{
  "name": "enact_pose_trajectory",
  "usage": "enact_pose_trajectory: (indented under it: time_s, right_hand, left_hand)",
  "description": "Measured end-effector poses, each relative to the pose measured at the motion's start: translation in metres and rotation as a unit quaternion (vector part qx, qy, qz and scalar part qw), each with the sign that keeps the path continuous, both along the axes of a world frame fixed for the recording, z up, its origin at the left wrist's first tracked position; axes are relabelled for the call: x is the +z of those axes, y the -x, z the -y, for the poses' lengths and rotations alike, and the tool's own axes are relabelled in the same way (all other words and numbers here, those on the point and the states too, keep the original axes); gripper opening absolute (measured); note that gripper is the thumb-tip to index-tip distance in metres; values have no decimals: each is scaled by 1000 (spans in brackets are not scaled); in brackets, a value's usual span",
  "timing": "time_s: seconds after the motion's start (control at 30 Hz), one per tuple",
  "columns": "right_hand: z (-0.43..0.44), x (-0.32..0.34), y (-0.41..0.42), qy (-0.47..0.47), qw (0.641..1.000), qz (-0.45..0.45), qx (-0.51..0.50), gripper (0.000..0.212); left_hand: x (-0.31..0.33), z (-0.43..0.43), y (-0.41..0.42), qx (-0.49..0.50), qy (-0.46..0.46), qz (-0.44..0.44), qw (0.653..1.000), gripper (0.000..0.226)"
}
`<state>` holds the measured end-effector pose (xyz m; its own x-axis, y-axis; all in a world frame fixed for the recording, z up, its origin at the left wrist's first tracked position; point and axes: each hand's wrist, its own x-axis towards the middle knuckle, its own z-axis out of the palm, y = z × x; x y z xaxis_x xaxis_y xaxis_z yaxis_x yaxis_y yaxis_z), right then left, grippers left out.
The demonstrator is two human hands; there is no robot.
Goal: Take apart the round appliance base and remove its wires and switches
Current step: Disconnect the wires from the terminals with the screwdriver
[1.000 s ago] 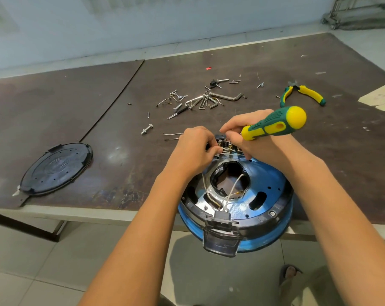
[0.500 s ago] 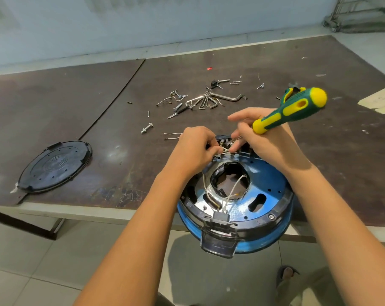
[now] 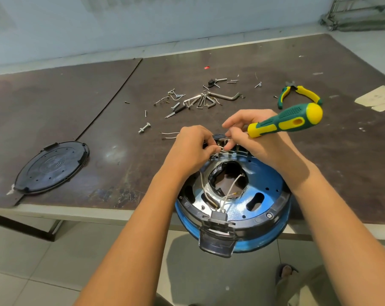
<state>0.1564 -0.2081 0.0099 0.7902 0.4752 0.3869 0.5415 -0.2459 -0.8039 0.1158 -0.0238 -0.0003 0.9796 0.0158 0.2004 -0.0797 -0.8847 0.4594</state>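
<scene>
Head camera: the round appliance base [image 3: 264, 180] lies open side up in front of you, hanging over the near edge of the table [image 3: 54, 107]. Both of your hands meet at the base's far rim, where the switch block [image 3: 225, 141] sits.

Your left hand [image 3: 187, 149] is curled tight, thumb and forefinger pinching a white wire [image 3: 218, 149] at that rim. Your right hand [image 3: 260, 142] is just across from it. It grips the screwdriver [image 3: 286, 122] with the handle sticking out to the right of the base and the shaft aimed in at the rim, and its fingertips work at the same spot. The tip is hidden.

I judge the left hand the better placed to draw the wire free. More wires [image 3: 231, 188] run from the base's centre hole towards its near rim.

The black cover [image 3: 52, 166] lies well left of the base. The pliers [image 3: 297, 94] and hex keys [image 3: 209, 99] lie beyond it.
</scene>
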Motion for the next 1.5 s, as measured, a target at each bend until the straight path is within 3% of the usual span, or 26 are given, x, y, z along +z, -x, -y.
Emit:
enact_pose_trajectory:
  time_s: [0.13, 0.27, 0.43, 1.1, 1.2, 1.37, 1.5]
  right_hand:
    - [-5, 3, -1, 77, 997, 20, -12, 18]
    - [-7, 2, -1, -4, 998, -49, -41, 20]
    - [-8, -1, -7, -96, 973, -175, -113, 17]
    - [-7, -3, -28, -88, 961, -241, -99, 5]
    - [-5, -3, -27, -79, 971, -216, -70, 11]
    - [5, 2, -21, 11, 998, -61, -4, 10]
    - [3, 10, -15, 102, 994, 24, 44, 14]
  left_hand:
    - [0, 0, 0, -2, 6, 2, 1000, 18]
    - [-1, 1, 0, -1, 3, 6, 1000, 17]
    - [-2, 0, 0, 4, 7, 8, 1000, 13]
    - [1, 2, 2, -27, -17, 15, 999, 15]
    - [-1, 2, 2, -23, -9, 15, 1000, 14]
    - [-1, 1, 2, -17, -3, 14, 1000, 14]
    - [-1, 0, 2, -13, -6, 14, 1000, 14]
